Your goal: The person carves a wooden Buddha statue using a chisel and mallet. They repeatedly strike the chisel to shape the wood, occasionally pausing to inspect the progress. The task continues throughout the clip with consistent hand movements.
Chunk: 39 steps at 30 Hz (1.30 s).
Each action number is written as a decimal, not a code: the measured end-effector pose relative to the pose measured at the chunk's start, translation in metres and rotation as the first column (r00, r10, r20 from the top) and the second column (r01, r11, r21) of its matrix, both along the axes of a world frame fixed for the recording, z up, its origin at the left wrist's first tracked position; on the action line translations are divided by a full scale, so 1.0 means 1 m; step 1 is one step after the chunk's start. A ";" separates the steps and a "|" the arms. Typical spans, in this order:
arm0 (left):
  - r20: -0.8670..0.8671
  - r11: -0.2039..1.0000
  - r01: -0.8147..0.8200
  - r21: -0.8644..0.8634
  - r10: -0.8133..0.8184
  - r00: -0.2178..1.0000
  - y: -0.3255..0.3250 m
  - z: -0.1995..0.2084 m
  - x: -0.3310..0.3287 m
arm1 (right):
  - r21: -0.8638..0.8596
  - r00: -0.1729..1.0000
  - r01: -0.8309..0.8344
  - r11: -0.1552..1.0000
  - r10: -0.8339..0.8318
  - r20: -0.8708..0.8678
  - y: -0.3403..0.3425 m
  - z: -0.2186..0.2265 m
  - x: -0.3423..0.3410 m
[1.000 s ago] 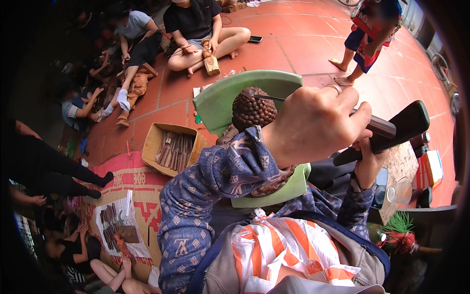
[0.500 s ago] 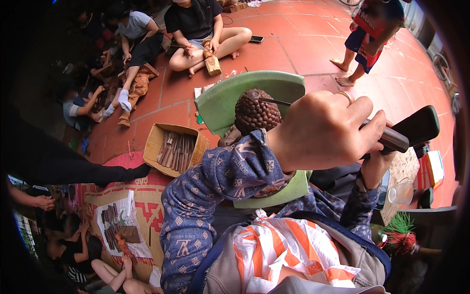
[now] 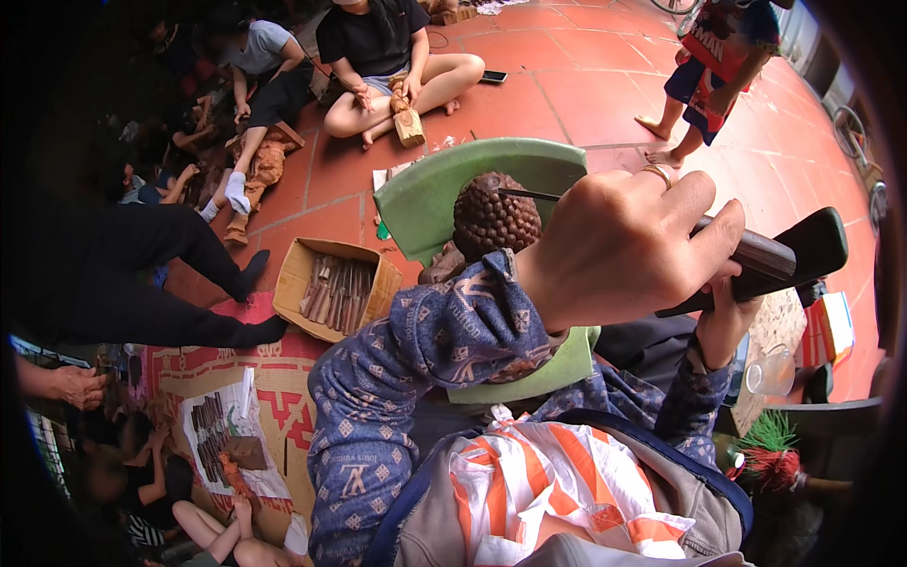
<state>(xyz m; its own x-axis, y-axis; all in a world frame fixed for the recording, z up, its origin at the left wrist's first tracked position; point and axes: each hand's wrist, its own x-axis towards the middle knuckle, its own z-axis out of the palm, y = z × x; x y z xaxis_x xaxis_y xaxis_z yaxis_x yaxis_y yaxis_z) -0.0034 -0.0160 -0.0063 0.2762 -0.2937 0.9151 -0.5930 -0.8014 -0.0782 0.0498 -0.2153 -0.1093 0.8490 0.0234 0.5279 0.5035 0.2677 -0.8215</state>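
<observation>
My left hand [image 3: 628,241] is closed round the wooden handle of a carving chisel [image 3: 756,251]. The thin blade points left, its tip at the top of a dark brown carved wooden head [image 3: 498,217] covered in small round curls. That carving rests against a green plastic chair [image 3: 425,194], its lower part hidden by my left sleeve. Behind the chisel handle, my right hand [image 3: 726,321] grips a dark, flat-sided mallet [image 3: 803,250]. The mallet lies close beside the handle's end; whether they touch I cannot tell.
A cardboard box [image 3: 385,293] of chisels stands left of the chair. Farther left, more tools lie on paper [image 3: 269,472] on a patterned mat. A black-trousered person's leg [image 3: 208,326] reaches toward the box. Others sit carving; one person [image 3: 718,76] stands far right. A clear cup [image 3: 770,371] sits right.
At the left, the black-trousered person has shifted, and a second foot now shows beside the box. The mallet has dropped slightly; my left hand and the chisel have barely moved.
</observation>
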 end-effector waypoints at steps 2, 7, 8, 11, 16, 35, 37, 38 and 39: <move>-0.041 1.000 -0.015 0.005 0.015 0.999 0.000 -0.001 0.001 | -0.053 1.000 -0.018 0.998 0.018 0.011 0.004 0.004 0.001; -0.089 0.998 -0.052 0.041 0.056 0.995 0.000 0.000 -0.001 | -0.109 0.993 0.116 0.987 -0.116 0.014 0.012 0.004 -0.003; -0.090 0.998 -0.054 0.040 0.058 0.994 0.001 0.001 -0.002 | -0.089 0.998 0.067 0.994 -0.066 0.004 0.011 0.005 -0.002; -0.097 0.996 -0.077 0.038 0.080 0.992 0.001 0.004 -0.003 | -0.162 0.999 0.039 0.986 -0.039 0.008 0.007 0.008 0.001; -0.039 0.998 -0.055 0.001 0.055 0.998 0.000 0.007 0.002 | -0.162 0.997 -0.068 0.984 0.060 -0.051 0.004 0.018 0.005; -0.021 0.964 -0.250 -0.087 0.250 0.968 -0.005 0.011 0.009 | -0.401 0.996 0.020 0.916 0.016 0.086 -0.013 0.059 0.039; -0.021 0.964 -0.250 -0.091 0.249 0.968 -0.006 0.013 0.009 | -0.371 0.997 -0.053 0.927 0.067 0.024 -0.016 0.063 0.038; -0.022 0.962 -0.254 -0.102 0.253 0.967 -0.006 0.013 0.009 | -0.352 0.995 -0.099 0.931 0.103 -0.009 -0.014 0.066 0.039; -0.024 0.960 -0.258 -0.112 0.257 0.966 -0.005 0.014 0.009 | -0.474 0.994 0.039 0.880 0.016 0.110 -0.009 0.070 0.037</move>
